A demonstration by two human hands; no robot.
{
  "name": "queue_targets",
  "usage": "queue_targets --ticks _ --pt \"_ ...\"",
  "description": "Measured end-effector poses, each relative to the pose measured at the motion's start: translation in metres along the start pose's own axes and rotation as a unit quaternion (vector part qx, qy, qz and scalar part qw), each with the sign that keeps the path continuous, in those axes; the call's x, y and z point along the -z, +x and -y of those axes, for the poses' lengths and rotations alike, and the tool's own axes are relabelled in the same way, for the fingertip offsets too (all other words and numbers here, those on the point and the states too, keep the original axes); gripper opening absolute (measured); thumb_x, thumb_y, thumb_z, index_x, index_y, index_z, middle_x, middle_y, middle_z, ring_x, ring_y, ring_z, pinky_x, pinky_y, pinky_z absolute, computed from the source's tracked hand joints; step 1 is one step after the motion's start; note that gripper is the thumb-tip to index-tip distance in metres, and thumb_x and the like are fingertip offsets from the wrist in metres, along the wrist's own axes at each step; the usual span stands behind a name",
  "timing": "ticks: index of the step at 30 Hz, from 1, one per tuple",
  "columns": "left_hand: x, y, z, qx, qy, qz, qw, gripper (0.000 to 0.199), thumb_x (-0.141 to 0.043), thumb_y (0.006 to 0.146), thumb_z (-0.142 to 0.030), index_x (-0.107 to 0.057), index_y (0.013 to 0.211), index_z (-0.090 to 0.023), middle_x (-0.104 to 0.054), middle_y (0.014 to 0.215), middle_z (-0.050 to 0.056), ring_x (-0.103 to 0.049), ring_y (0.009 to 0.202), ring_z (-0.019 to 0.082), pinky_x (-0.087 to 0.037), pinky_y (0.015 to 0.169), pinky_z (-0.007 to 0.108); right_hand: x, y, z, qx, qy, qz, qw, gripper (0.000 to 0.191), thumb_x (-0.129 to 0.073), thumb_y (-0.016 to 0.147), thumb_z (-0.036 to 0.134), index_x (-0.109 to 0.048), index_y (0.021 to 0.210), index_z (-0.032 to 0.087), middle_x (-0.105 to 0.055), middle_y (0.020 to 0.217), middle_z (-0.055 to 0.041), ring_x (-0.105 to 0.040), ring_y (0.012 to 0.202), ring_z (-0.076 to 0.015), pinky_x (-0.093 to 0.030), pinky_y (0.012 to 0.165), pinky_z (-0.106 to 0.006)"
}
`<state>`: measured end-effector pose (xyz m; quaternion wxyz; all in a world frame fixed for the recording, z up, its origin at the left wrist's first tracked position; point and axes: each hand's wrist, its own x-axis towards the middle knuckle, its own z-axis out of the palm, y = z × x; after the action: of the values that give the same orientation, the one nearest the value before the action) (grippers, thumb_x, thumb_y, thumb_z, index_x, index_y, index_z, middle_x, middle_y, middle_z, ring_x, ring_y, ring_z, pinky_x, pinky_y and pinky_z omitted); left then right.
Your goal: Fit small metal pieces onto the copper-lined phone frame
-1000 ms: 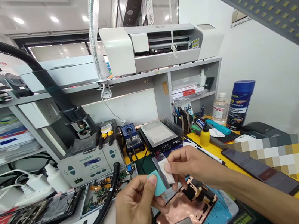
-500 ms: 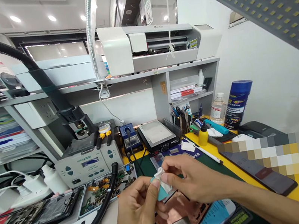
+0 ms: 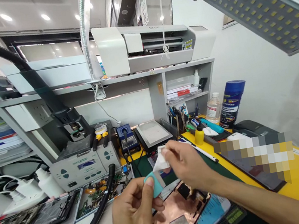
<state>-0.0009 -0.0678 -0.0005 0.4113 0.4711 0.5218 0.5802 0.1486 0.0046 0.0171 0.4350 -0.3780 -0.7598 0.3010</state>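
Head view: the left hand (image 3: 133,210) is closed in a pinch, thumb over fingers, on a turquoise card (image 3: 158,186) above the copper-coloured panel (image 3: 163,215), while the right hand (image 3: 187,162), its fingers curled closed, pinches a white tissue (image 3: 160,160) at the card's upper edge, whether touching I cannot tell. The step looks like wiping the card; another stroke would call for a firm left pinch and the tissue laid flat against it.

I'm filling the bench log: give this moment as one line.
left hand: holds teal piece; right hand: pinches white tissue; below: copper-coloured panel
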Motion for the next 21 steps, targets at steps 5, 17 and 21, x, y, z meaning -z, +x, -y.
queue_targets --ticks 5,17,21 --pt "0.007 0.005 0.001 0.017 -0.017 0.038 0.999 0.034 -0.067 0.083 -0.05 -0.067 0.073 -0.018 -0.068 0.054 0.001 -0.065 0.052 0.015 -0.05 0.056 0.021 0.02 0.014 -0.002 -0.072 0.184 0.123 0.973 0.036 -0.057 0.091 0.045 -0.059 0.073 0.015 -0.065 0.066 -0.0036 -0.064 0.059 -0.016 -0.051 0.061 -0.029" --pt "0.009 0.007 0.005 0.002 0.005 0.069 0.998 0.03 -0.066 0.085 -0.047 -0.068 0.076 -0.018 -0.069 0.058 0.001 -0.065 0.054 0.016 -0.051 0.056 0.023 0.016 0.01 -0.007 -0.123 0.221 0.234 0.939 0.038 -0.067 0.085 0.049 -0.06 0.076 0.014 -0.064 0.069 -0.0022 -0.061 0.061 -0.0132 -0.05 0.062 -0.027" --pt "0.006 0.004 0.005 0.007 0.01 0.065 0.998 0.032 -0.067 0.083 -0.049 -0.068 0.075 -0.018 -0.067 0.056 0.0 -0.063 0.053 0.016 -0.051 0.05 0.021 0.013 0.005 -0.002 -0.08 0.136 0.232 0.96 0.031 -0.058 0.093 0.041 -0.054 0.076 0.016 -0.056 0.065 0.0014 -0.052 0.06 -0.0115 -0.041 0.058 -0.024"
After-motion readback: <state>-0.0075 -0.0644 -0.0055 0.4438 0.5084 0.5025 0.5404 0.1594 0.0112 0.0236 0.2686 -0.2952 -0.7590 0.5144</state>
